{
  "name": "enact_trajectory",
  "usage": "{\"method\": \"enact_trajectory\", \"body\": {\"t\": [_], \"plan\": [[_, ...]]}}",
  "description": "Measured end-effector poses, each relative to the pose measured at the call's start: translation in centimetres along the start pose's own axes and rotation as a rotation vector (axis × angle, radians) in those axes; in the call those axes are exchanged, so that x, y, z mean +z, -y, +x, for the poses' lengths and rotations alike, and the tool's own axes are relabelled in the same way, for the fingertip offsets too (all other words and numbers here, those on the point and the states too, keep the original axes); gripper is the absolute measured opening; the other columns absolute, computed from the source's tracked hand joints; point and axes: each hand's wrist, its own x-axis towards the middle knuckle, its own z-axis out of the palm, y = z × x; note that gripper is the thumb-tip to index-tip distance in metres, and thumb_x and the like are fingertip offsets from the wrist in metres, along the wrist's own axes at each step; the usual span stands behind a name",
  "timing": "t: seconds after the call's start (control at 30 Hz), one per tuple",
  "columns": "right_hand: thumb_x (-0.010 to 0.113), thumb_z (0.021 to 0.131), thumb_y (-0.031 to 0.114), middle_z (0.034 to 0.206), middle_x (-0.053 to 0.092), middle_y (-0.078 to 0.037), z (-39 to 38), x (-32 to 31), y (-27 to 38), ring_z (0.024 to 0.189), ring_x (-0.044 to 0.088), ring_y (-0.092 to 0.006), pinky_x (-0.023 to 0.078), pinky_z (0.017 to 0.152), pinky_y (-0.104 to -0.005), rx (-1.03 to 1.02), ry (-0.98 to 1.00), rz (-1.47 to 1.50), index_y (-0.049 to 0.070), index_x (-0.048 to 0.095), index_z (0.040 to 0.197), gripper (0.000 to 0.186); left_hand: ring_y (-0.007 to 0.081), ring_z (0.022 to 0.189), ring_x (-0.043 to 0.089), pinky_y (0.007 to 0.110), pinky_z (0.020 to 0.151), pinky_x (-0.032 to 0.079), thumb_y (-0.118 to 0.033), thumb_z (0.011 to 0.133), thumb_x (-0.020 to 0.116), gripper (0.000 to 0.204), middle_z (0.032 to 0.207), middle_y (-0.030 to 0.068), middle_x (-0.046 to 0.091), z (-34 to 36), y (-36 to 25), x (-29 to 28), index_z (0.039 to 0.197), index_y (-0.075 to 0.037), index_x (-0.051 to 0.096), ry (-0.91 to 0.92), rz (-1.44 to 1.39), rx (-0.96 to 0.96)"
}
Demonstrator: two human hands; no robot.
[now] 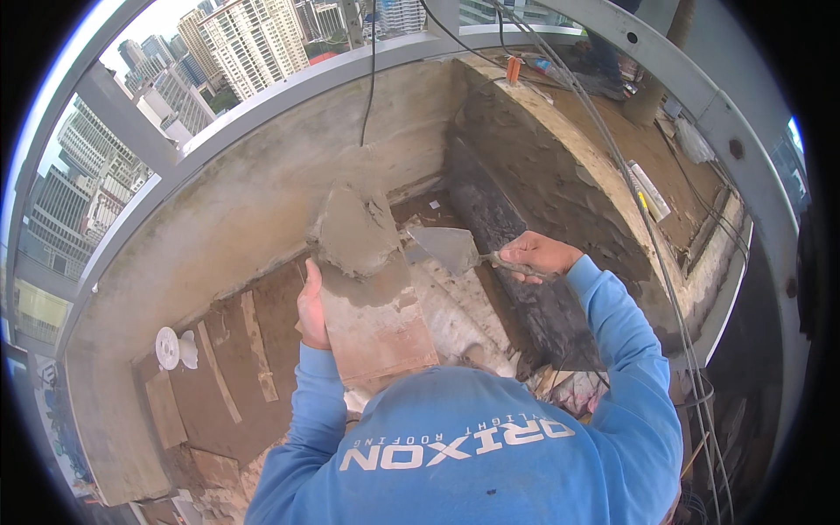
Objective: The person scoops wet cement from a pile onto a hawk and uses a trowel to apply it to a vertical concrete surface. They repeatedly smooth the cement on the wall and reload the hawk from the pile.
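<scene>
Blue fabric of the person's long-sleeved shirt (490, 464), with white lettering across it, fills the lower middle nearest the view. Beyond it, the left hand (312, 306) grasps a brownish board (376, 341) by its left edge, part of the hand hidden underneath. Wet grey mortar (354, 232) lies heaped on the board's far end, while the near end is mostly bare. The right hand (535, 255) is closed around the handle of a trowel (446, 249), whose flat blade points left, just beside the mortar; I cannot tell whether they touch. On the lower left, a white spool (166, 348) rests near thin wooden strips (256, 346). A pale concrete wall (262, 192) curves behind, below a metal railing (262, 101), and a white tube (652, 191) lies at right.
</scene>
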Motion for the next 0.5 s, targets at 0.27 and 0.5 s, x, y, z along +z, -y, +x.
{"method": "enact_trajectory", "body": {"t": [0.27, 0.5], "plan": [[0.063, 0.094, 0.022, 0.083, 0.06, -0.015, -5.0, 7.9, 5.4, 0.064, 0.059, -0.0315, 0.047, 0.061, -0.0401, -0.508, -0.668, -0.775, 0.001, 0.062, 0.126, 0.038, 0.0272, 0.123, 0.055, 0.044, 0.102, 0.047, -0.04, 0.106, 0.043, 0.053, 0.139, 0.0108, 0.052, 0.7, -0.5, 3.1, 0.142, -0.002, 0.042, -0.03, 0.08, 0.149], [0.07, 0.089, 0.022, 0.088, 0.058, -0.012, -4.6, 11.2, 3.8, 0.065, 0.059, -0.0319, 0.05, 0.056, -0.0408, -0.385, -0.757, -0.988, 0.007, 0.06, 0.129, 0.044, 0.0281, 0.123, 0.055, 0.044, 0.102, 0.047, -0.039, 0.107, 0.043, 0.051, 0.138, 0.0118, 0.052, 1.7, 0.6, 4.5, 0.14, -0.001, 0.042, 0.065, 0.104, 0.211]]}}
